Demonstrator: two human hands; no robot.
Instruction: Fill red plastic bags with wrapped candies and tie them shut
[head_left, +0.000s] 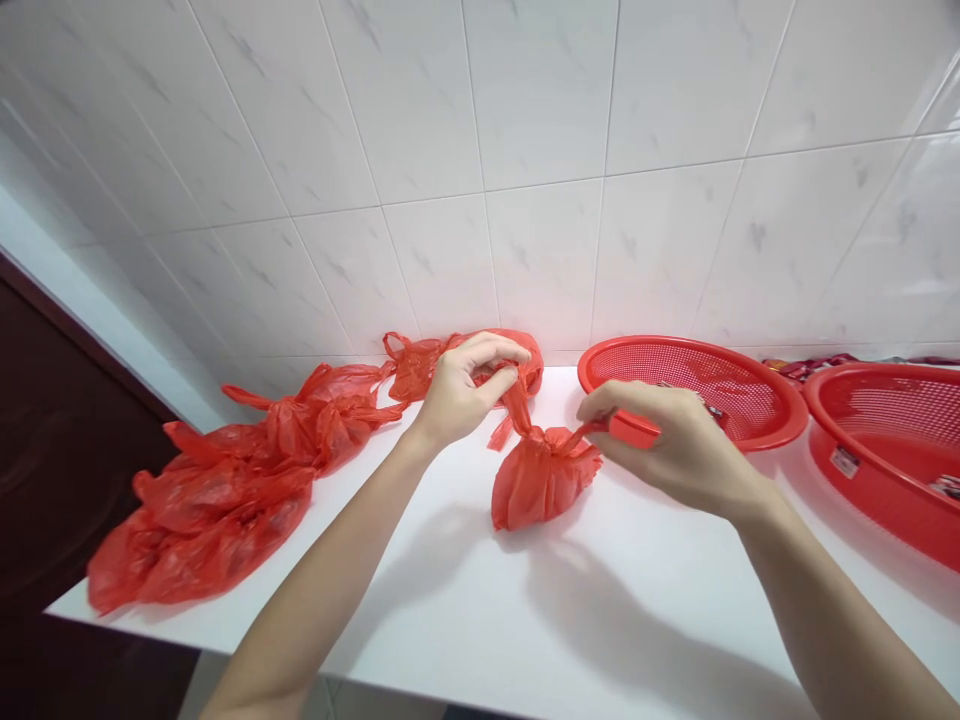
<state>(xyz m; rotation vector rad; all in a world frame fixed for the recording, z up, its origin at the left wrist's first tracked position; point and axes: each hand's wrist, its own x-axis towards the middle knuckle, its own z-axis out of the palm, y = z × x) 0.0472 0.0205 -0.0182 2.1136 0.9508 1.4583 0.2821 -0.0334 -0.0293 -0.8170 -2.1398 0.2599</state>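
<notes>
A small, filled red plastic bag (541, 482) is at the middle of the white table, its neck gathered at the top. My left hand (469, 385) pinches one of its handles, pulled up and to the left. The other handle is stretched to the right between the thumb and fingers of my right hand (667, 440). What the bag holds is hidden by the plastic. Behind my left hand, more red plastic bags (414, 370) lie against the wall.
Several tied red bags (225, 490) are heaped along the table's left side. To the right stand a red mesh basket (750, 395) and a second red basket (885, 440), with small packets inside. Shiny wrappers (814, 368) lie behind them by the tiled wall (547, 240). The white table (465, 630) ends at the front.
</notes>
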